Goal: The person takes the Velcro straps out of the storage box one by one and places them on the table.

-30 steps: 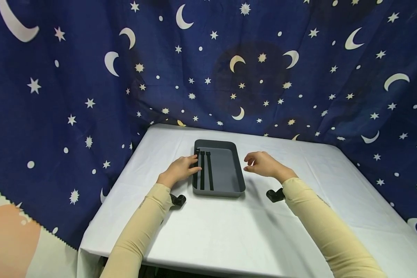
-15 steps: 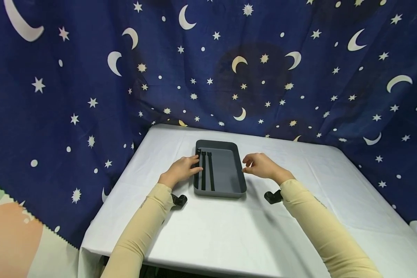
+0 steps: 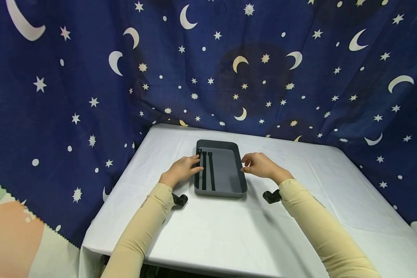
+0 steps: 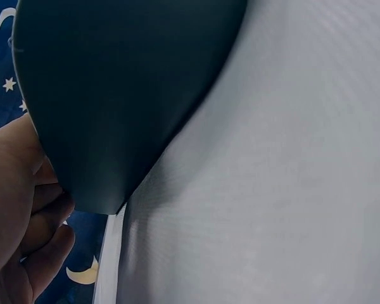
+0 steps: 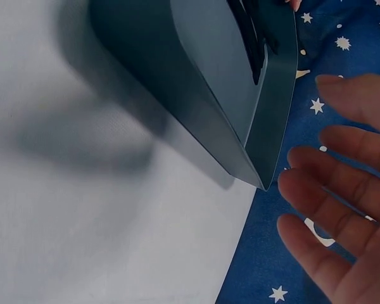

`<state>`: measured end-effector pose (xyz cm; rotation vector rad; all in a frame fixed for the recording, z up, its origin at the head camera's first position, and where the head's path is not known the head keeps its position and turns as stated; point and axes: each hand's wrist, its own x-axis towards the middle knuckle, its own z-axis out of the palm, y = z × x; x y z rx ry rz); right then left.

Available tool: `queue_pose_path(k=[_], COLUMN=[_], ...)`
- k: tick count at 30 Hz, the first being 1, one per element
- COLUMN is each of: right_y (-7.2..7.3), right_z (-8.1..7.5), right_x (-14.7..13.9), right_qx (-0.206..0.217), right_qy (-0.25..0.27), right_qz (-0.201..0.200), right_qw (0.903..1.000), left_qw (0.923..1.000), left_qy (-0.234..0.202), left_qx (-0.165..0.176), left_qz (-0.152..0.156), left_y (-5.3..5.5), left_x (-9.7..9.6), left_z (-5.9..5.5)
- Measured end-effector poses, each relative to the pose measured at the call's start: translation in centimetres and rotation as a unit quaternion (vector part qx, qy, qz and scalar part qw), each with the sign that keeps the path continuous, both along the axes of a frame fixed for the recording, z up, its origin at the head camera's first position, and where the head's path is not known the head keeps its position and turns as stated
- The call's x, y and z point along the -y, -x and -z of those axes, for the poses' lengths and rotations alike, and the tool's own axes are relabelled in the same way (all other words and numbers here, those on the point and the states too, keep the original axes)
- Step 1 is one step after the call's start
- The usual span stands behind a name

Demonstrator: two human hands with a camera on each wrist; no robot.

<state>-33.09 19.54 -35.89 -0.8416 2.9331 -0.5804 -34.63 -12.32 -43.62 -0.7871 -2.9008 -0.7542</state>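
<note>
The tray is looking like smooth, matt plastic. The tablecloth is showing a lightly creased, woven cloth surface, and the starry curtain is appearing as dull fabric.

I am working at a small closed-in spot — a table with cloth hanging along its back and sides. A plain white cloth is covering the table and hanging over its edge. The big cloth behind is dark blue, and pale moons, stars and dots are running all over it. A cream and peach patch is showing on my left. It is looking like a filming corner, but the cloth is hiding the room — home or lab, I can't tell.
</note>
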Motion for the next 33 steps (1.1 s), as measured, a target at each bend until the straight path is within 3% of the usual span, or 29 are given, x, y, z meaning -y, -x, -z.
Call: queue_pose_path(k=[15, 33], right_y=[0.1, 0.2], right_z=[1.1, 1.4], right_x=[0.8, 1.4], right_qx=[0.019, 0.023], right_qy=[-0.008, -0.009], right_qz=[0.002, 0.003], right_qw=[0.9998, 0.9997], left_qw=[1.0, 1.0], left_qy=[-0.001, 0.0], left_qx=[-0.001, -0.008], left_qz=[0.001, 0.002], left_y=[0.1, 0.0], left_x=[0.0, 0.0], left_z=[0.0, -0.1])
